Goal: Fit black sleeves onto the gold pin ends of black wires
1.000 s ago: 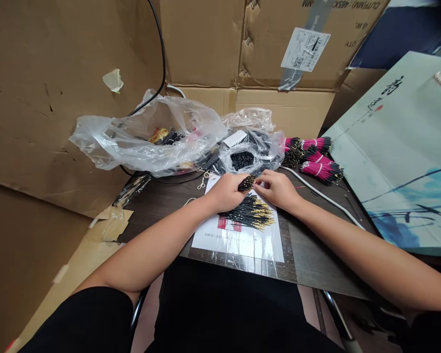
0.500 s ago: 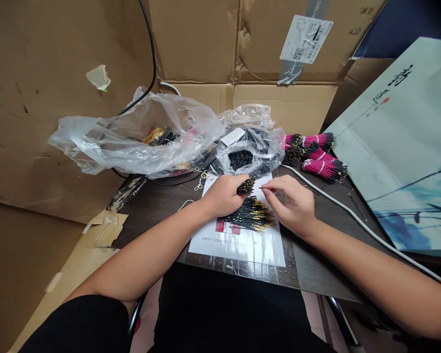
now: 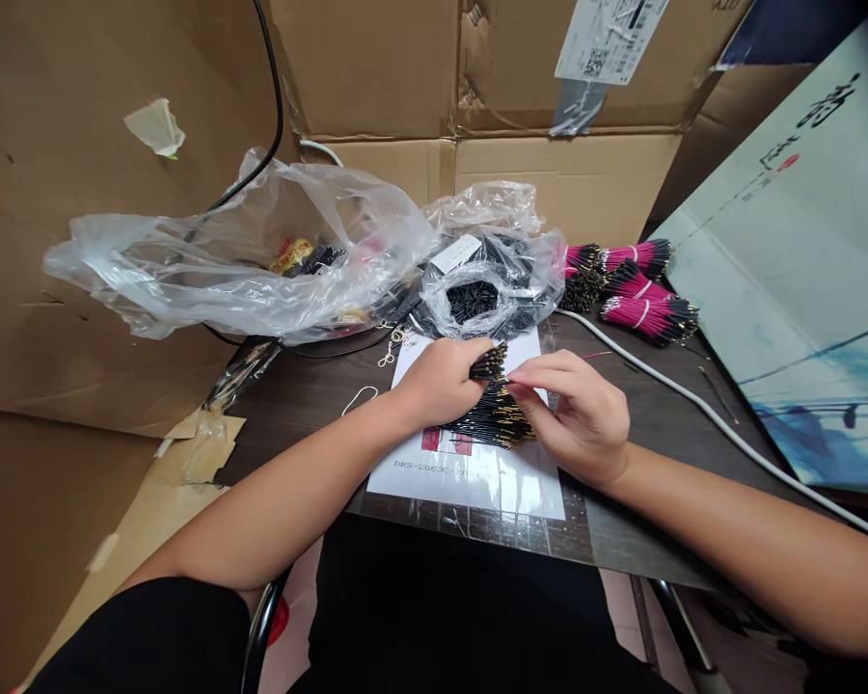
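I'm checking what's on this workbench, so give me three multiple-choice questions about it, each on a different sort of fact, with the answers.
1. Where does the loose pile of gold-tipped black wires lie?
A. Inside a plastic bag
B. On a white paper sheet
C. On a cardboard flap

2. What colour are the bundled wires at the far end of the table?
A. Blue
B. Green
C. Pink

3. What is the left hand doing?
A. Gripping a small bunch of wires
B. Lying flat and empty
C. Holding scissors

Answers:
1. B, the pile rests on the sheet, just below the hands.
2. C, their long middles are bright pink, with dark ends.
3. A, the fingers close around the bunch, and its tips stick out.
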The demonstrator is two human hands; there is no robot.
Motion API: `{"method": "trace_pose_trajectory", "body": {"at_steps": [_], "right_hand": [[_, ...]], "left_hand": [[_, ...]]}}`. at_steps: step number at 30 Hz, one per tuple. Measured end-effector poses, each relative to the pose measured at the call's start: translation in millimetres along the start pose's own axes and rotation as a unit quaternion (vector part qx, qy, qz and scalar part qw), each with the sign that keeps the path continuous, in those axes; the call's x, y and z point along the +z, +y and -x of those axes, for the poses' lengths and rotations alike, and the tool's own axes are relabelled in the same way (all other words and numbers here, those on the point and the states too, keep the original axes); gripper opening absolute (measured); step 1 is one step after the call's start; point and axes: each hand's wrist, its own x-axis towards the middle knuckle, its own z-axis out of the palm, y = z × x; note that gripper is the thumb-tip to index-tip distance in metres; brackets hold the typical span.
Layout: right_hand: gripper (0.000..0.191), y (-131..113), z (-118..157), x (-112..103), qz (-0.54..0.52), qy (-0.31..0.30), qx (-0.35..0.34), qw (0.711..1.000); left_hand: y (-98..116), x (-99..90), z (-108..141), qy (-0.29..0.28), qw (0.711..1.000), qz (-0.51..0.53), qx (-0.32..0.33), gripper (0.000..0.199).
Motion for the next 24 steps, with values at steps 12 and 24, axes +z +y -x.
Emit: {"method": "trace_pose_trajectory", "body": {"at_steps": [12, 24], "right_hand": [[0.048, -1.3, 0.9, 3.6, -0.026, 0.018, 0.019, 0.999], [0.04, 1.8, -2.7, -0.2, 0.026, -0.024, -0.056, 0.998]], "left_hand": [[4.7, -2.8, 1.4, -0.018, 1.0, -0.019, -0.006, 0.005], [6.4, -0.9, 2.6, -0.032, 0.999, 0.019, -0.001, 0.003]]}}
